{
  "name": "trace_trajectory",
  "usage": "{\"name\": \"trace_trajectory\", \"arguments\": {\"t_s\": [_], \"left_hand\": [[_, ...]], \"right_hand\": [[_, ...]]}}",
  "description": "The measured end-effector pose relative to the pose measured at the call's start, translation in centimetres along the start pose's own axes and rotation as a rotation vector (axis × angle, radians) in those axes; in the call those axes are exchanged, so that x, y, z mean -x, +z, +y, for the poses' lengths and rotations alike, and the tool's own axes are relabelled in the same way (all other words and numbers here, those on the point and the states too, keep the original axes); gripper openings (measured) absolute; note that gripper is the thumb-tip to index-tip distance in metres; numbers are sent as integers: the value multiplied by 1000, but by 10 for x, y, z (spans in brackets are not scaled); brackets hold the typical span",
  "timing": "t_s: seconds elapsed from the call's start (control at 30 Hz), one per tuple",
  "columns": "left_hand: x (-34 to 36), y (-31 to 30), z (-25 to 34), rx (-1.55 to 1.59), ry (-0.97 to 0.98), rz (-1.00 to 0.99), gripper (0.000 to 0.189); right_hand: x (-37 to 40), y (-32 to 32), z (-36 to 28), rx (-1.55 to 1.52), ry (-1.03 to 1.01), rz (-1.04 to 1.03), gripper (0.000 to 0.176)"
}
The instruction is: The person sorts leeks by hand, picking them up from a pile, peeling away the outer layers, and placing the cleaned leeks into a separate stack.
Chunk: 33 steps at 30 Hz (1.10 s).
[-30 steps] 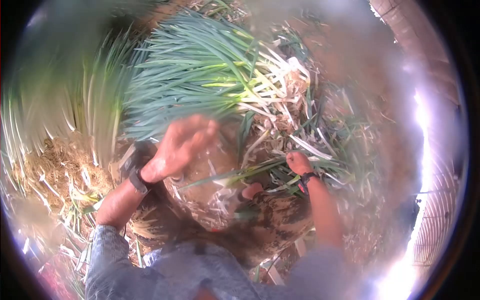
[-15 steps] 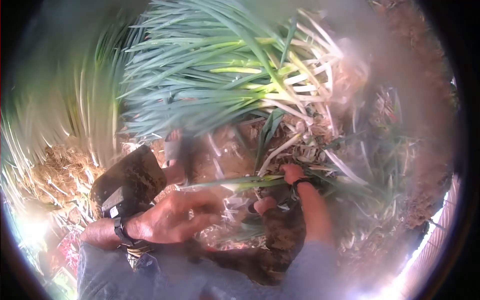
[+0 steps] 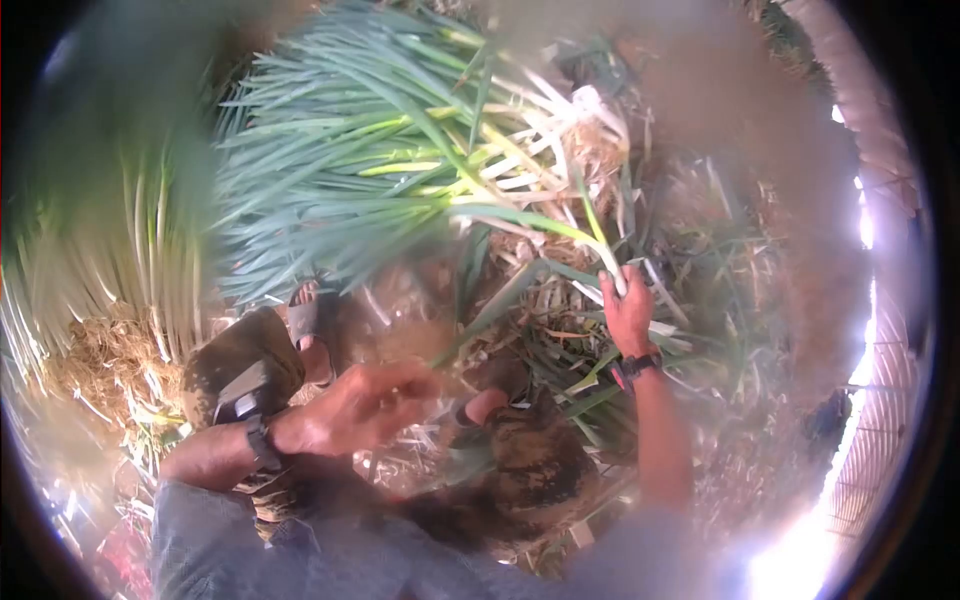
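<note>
My right hand is closed around the white lower stalk of a green onion, whose leaves point up and to the left. Closer to my body, my left hand has its fingers curled together, slightly blurred. A long green onion leaf slants down from near the right hand to the left fingertips, which appear to pinch its end. Beyond both hands lies a large pile of green onions, leaves to the left and white ends to the right.
More green onions with tangled roots stand at the left. Loose leaves and trimmings litter the soil by my right arm. My bent knees and sandalled foot are below. A ribbed pale sheet borders the right side.
My right hand has moved up and to the right, lifting the green onion from the litter. The left hand's fingers have drawn together. The whole view has shifted a little.
</note>
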<state>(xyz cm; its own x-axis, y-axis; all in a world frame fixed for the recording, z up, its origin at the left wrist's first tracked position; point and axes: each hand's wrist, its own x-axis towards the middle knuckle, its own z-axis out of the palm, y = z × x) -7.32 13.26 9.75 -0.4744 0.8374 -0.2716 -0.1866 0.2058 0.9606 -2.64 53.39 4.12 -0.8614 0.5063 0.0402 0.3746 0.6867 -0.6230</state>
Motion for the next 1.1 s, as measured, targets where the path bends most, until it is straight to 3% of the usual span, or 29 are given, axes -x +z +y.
{"name": "trace_trajectory", "arguments": {"t_s": [0.03, 0.1, 0.17, 0.23, 0.27, 0.37, 0.4, 0.43, 0.5, 0.53, 0.57, 0.6, 0.63, 0.67, 0.7, 0.73, 0.77, 0.8, 0.83, 0.93, 0.97, 1.0, 1.03, 1.1], "left_hand": [[-2, 5, 1, 60, -22, 2, 37], [-19, 14, -8, 85, 80, 108, 43], [-39, 15, 5, 163, 147, 131, 47], [-43, 16, 27, 294, 124, 89, 49], [-38, 33, 41, 486, 125, 208, 46], [-50, 39, 10, 470, 286, 377, 39], [-58, 43, 1, 357, 359, 557, 32], [-58, 32, -4, 353, 371, 567, 36], [-50, 6, -8, 350, 392, 591, 46], [-44, -4, 16, 450, 566, 743, 32], [-32, -25, 31, 620, 616, 778, 34], [-21, -48, 45, 789, 671, 813, 36], [-19, -97, 26, 767, 708, 854, 37], [-9, -130, 25, 764, 768, 967, 37], [2, -163, 24, 753, 824, 1082, 36], [19, -176, 34, 828, 819, 1060, 35], [36, -184, 39, 901, 807, 1039, 35], [51, -175, 45, 822, 752, 1048, 34], [60, -166, 40, 456, 636, 1117, 38], [58, -95, 35, 461, 665, 895, 39], [55, -72, 20, 390, 749, 713, 40], [52, -49, 5, 338, 829, 509, 41], [52, -21, -11, 325, 832, 319, 43], [75, 30, -25, 350, 529, 177, 47]], "right_hand": [[9, -11, -16, 6, -13, -36, 21], [37, -10, -42, 131, -568, -42, 25], [72, -3, -98, 71, -614, -62, 29], [92, 3, -142, 4, -458, -191, 39], [94, 3, -152, 31, -527, -152, 38], [93, 16, -171, 84, -699, -64, 37], [94, 18, -169, 95, -737, -57, 37], [96, 18, -167, 109, -780, -53, 38], [105, 11, -159, 168, -570, -185, 35], [112, 4, -152, 233, -449, -250, 34], [121, 0, -135, 208, -365, -248, 32], [128, -5, -111, 183, -286, -251, 31], [131, -7, -80, 220, -336, -240, 33], [144, -21, -77, 231, -218, -289, 36], [142, -42, -74, 329, -136, -500, 38], [126, -28, -20, 310, -71, -322, 37], [121, -27, -7, 240, -218, -163, 33], [128, -36, -37, 126, -272, -168, 31], [132, -35, -67, 63, -266, -176, 39], [131, -2, -133, -222, -426, -342, 46], [139, 4, -166, -371, -319, -510, 43], [146, 23, -181, -614, -241, -510, 42], [152, 35, -197, -689, -286, -476, 40], [161, 55, -226, -850, -288, -435, 33]]}}
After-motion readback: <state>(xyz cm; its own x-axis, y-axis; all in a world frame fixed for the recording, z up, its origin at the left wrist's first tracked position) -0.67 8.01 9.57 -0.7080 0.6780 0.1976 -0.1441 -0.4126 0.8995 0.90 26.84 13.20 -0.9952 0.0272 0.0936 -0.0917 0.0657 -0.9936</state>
